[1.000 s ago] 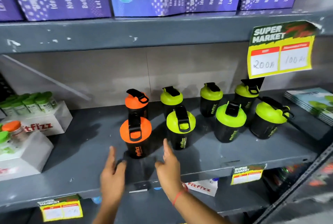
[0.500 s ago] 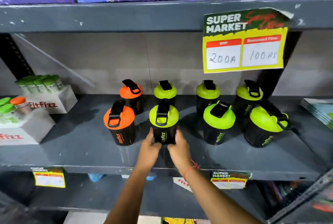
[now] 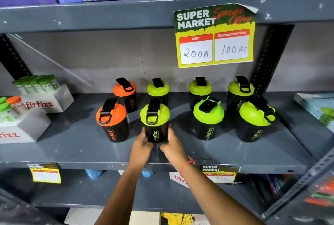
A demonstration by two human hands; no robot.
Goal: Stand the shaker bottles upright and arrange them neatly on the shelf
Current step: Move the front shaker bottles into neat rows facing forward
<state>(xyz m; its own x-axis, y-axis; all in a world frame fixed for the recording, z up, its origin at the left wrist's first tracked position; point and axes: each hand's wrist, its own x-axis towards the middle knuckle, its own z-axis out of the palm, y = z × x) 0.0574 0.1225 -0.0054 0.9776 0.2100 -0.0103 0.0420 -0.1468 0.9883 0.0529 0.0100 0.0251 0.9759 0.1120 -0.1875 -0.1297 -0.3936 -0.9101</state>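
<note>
Toward the left end of the grey shelf (image 3: 75,145), white display boxes (image 3: 27,127) hold small capped tubs. Eight shaker bottles are stood in two rows mid-shelf, orange-lidded at the left. The front-row green-lidded bottle (image 3: 155,121), near the front edge, is clasped low on its black body between the left hand (image 3: 141,144) and right hand (image 3: 171,145), fingers partly curled against its sides. Light, stiff, smooth plastic is judged likely; the body, not the lid strap, seems the surer hold.

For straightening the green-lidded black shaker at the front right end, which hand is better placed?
Probably the right hand: it is on the side nearer that green-lidded black shaker at the front right end; the left hand would need to cross over.
</note>
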